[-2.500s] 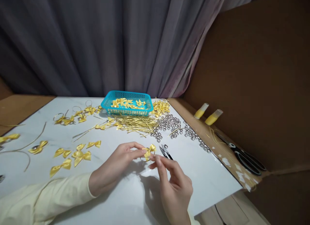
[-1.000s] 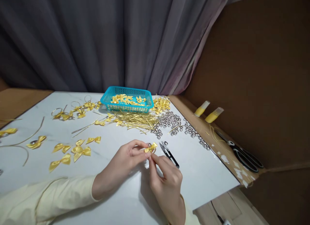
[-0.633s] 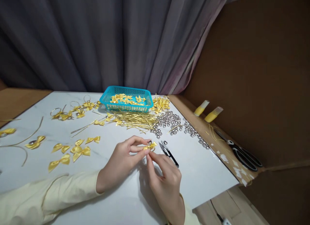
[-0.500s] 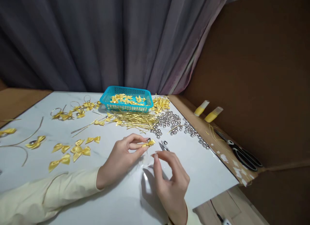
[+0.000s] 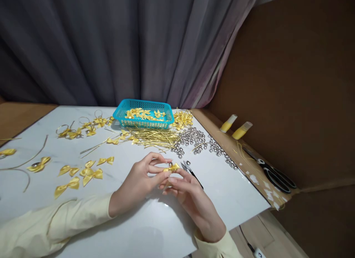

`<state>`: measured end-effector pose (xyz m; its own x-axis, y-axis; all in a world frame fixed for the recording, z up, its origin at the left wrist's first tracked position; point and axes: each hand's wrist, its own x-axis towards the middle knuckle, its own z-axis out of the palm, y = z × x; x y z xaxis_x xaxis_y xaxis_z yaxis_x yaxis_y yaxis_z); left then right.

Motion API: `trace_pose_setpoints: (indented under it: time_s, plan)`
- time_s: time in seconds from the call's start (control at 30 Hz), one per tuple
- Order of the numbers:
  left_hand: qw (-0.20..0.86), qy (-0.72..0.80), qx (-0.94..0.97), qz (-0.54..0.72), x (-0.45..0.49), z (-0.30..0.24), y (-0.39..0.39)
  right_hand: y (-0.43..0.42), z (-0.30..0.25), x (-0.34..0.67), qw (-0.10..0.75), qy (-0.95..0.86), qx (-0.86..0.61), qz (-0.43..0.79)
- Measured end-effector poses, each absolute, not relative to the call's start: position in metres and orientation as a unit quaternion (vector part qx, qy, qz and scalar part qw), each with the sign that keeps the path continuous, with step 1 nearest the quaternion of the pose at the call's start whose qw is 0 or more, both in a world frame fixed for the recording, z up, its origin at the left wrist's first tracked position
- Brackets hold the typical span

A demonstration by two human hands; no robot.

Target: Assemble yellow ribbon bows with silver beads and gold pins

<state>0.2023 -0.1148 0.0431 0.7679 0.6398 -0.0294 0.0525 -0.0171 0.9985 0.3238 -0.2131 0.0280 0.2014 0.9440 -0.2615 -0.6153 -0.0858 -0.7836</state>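
Note:
My left hand (image 5: 134,184) pinches a yellow ribbon bow (image 5: 174,167) between thumb and fingers, above the white tabletop (image 5: 227,191). A small silver bead (image 5: 170,164) shows at the bow's upper edge. From the lower right, my right hand (image 5: 195,200) reaches under the bow. Its thumb and forefinger close on the bow's right and lower side, while the other fingers curl below, partly hidden. Behind that hand lie small dark thread snips (image 5: 191,171), with a loose silver bead (image 5: 188,163) by their tips.
A blue basket (image 5: 116,113) of bows stands at the back. Before it lie gold wires (image 5: 155,137) and a spread of silver beads (image 5: 194,136). Several bows (image 5: 93,174) lie at left. Black-handled scissors (image 5: 273,174) and yellow-filled tubes (image 5: 242,130) lie along the right.
My right hand has moved up and left and turned, from beside the bow to touching it. My left hand still holds the bow in nearly the same place.

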Motion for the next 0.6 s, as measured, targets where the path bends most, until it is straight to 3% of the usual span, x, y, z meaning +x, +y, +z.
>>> trace_pose_setpoints:
  time_s: [0.3, 0.43, 0.6]
  plan:
    - [0.583, 0.256, 0.735, 0.23, 0.1996, 0.0463, -0.114, -0.2136, 0.0266, 0.3253, 0.677, -0.19, -0.45, 0.551]
    - [0.58, 0.256, 0.738, 0.23, 0.199, 0.0474, -0.1144, -0.2162, 0.0255, 0.3244, 0.646, -0.249, -0.497, 0.523]
    - [0.613, 0.27, 0.707, 0.228, 0.2009, 0.0474, -0.1149, -0.2194, 0.0244, 0.3185, 0.574, -0.374, -0.623, 0.378]
